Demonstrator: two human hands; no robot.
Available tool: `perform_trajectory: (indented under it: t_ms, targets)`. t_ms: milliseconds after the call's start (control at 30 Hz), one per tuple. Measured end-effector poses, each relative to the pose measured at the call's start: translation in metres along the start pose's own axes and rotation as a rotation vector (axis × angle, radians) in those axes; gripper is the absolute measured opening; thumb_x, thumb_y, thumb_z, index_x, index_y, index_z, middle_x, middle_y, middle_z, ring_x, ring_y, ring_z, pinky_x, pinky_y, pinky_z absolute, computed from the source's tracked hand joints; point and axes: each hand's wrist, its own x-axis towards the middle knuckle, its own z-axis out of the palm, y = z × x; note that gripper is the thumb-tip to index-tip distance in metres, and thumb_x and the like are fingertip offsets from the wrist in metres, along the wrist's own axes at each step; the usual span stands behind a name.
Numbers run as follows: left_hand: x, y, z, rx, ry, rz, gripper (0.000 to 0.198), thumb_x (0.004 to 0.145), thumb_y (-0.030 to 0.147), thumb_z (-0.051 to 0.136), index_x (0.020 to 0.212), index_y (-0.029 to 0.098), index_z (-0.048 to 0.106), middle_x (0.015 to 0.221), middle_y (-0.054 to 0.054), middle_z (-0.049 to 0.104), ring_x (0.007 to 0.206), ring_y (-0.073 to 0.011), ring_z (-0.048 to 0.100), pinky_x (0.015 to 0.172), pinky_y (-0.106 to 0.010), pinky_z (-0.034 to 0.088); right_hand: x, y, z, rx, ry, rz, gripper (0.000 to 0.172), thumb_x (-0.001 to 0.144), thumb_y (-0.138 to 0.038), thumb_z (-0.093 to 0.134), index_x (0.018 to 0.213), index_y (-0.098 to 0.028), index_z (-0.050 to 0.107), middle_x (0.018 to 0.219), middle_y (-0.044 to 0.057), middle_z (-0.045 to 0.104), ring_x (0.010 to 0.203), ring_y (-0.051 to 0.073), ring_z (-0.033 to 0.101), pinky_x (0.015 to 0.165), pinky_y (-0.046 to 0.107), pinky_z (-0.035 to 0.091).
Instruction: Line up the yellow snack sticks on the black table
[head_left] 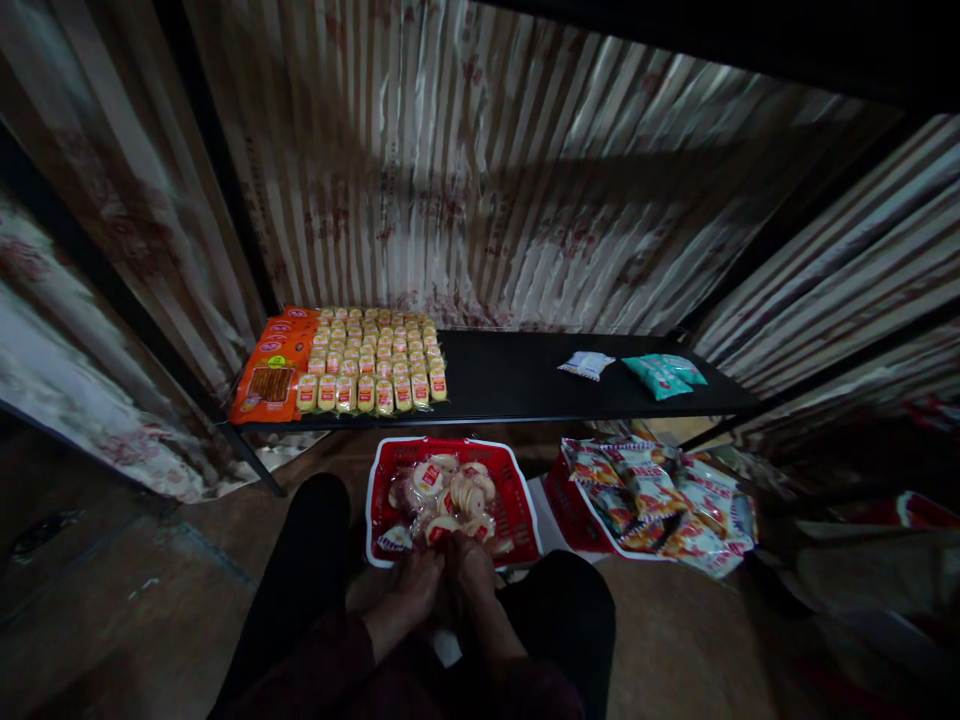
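Observation:
A red basket with a white rim (529,490) stands on the floor between my knees, holding several clear packets of round pale snacks (471,492). Over its near edge, my left hand (421,575) and my right hand (471,562) are close together with fingers curled. Both are closed on a small packet with a red label (441,530) at the near side of the basket. Their fingertips are dark and partly hidden. Beyond the basket, rows of small yellow packets (375,362) lie on a black shelf (502,375), beside orange bags (271,370) at its left end.
A white packet (586,364) and teal packets (664,374) lie on the shelf's right part. A second red basket (577,515), heaped with snack bags (660,495), stands to the right. Black shelf posts (217,150) rise before a striped curtain (465,200).

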Motion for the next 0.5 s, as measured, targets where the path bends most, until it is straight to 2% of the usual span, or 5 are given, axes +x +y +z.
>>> perform_trajectory:
  t_ms: [100, 233, 300, 500]
  targets:
    - [0.004, 0.008, -0.009, -0.015, -0.144, -0.143, 0.053, 0.086, 0.003, 0.030, 0.129, 0.014, 0.057, 0.134, -0.016, 0.058, 0.125, -0.0267, 0.052, 0.109, -0.047, 0.039, -0.002, -0.004, -0.003, -0.015, -0.024, 0.007, 0.027, 0.090, -0.012, 0.044, 0.098, -0.011, 0.069, 0.098, 0.015, 0.075, 0.096, 0.023, 0.069, 0.076, 0.026, 0.044]
    - [0.008, 0.018, -0.027, -0.035, -0.161, -0.155, 0.050, 0.087, 0.004, 0.031, 0.129, 0.014, 0.057, 0.135, -0.016, 0.057, 0.125, -0.0242, 0.052, 0.111, -0.044, 0.038, -0.004, -0.010, -0.005, -0.012, -0.026, 0.012, 0.027, 0.092, -0.014, 0.043, 0.099, -0.014, 0.069, 0.099, 0.014, 0.075, 0.095, 0.022, 0.070, 0.073, 0.025, 0.043]
    - [0.009, 0.020, -0.033, -0.037, -0.205, -0.155, 0.048, 0.087, 0.005, 0.033, 0.129, 0.014, 0.057, 0.135, -0.016, 0.057, 0.126, -0.0237, 0.052, 0.111, -0.042, 0.037, -0.003, -0.012, -0.003, -0.010, -0.026, 0.013, 0.029, 0.093, -0.015, 0.041, 0.100, -0.015, 0.068, 0.100, 0.014, 0.075, 0.094, 0.022, 0.071, 0.071, 0.025, 0.043]
    - [0.009, 0.014, -0.032, -0.014, -0.290, -0.163, 0.050, 0.086, 0.007, 0.037, 0.134, 0.005, 0.051, 0.142, -0.022, 0.049, 0.134, -0.0294, 0.044, 0.116, -0.043, 0.029, -0.001, -0.009, 0.007, 0.107, -0.027, -0.044, 0.029, 0.093, -0.017, 0.040, 0.098, -0.018, 0.069, 0.096, 0.012, 0.075, 0.091, 0.020, 0.071, 0.068, 0.023, 0.042]
